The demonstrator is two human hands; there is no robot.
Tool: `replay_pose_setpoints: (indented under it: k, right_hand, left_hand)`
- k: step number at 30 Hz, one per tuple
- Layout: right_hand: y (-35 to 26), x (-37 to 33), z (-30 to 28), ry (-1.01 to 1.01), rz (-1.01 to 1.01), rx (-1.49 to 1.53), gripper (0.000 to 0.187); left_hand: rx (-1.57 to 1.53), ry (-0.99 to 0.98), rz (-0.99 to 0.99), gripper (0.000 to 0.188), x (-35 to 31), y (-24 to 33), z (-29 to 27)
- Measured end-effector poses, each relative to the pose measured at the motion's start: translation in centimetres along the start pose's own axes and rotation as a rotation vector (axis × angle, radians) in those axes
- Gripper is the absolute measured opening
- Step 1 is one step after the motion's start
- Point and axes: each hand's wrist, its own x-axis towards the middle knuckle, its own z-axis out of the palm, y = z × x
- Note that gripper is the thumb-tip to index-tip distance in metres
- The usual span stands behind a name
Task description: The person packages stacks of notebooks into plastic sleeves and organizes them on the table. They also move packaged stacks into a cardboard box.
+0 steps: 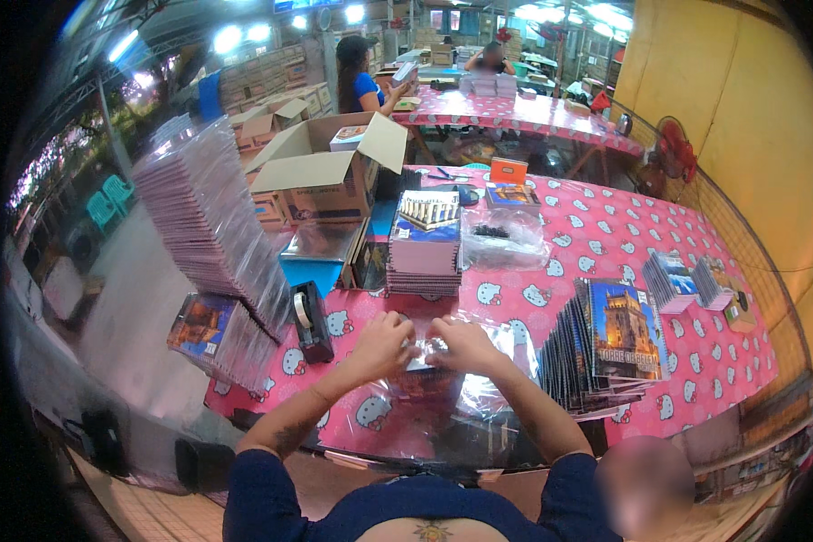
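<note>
Fingers [410, 338] of both hands curled inward, nearly closed, tips facing each other across a narrow gap. Left hand [385, 347] and right hand [466, 347] both seem to pinch clear plastic film [481, 396]; glare hides the exact contact, so firmness of grip can't be told.

Film position: near side of the table, directly below and between the fingers, spreading nearer and to the right, passing under the right forearm. Something dark shows through it; outline unclear. Film's long axis can't be read through the shine. Gathered part sits midway, neither hand clearly nearer; the loose spread favours the right.

Just far of the fingers: squared notebook stack [425, 264], long axis near–far, apart from both hands. Right, beyond the right forearm: fanned notebook pile [625, 332], top cover showing a tower. Left of the left hand: black tape dispenser [311, 327], long axis roughly near–far. Farther left, tall plastic-wrapped stack [210, 210], leaning. All around, pink patterned tablecloth [596, 237].
</note>
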Motion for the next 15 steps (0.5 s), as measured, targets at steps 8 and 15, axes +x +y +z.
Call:
replay_pose_setpoints:
  k: [8,15]
  right_hand:
    - [2.1,-0.7,1.2,-0.024,-0.145,0.416,0.075]
    - [-1.4,-2.8,1.5,0.064,-0.184,0.177,0.036]
  left_hand:
    - [-0.571,-0.025,0.115,0.056,-0.5,0.3,-2.7]
    - [-0.151,0.178,0.23,0.061,-5.2,-0.1,1.5]
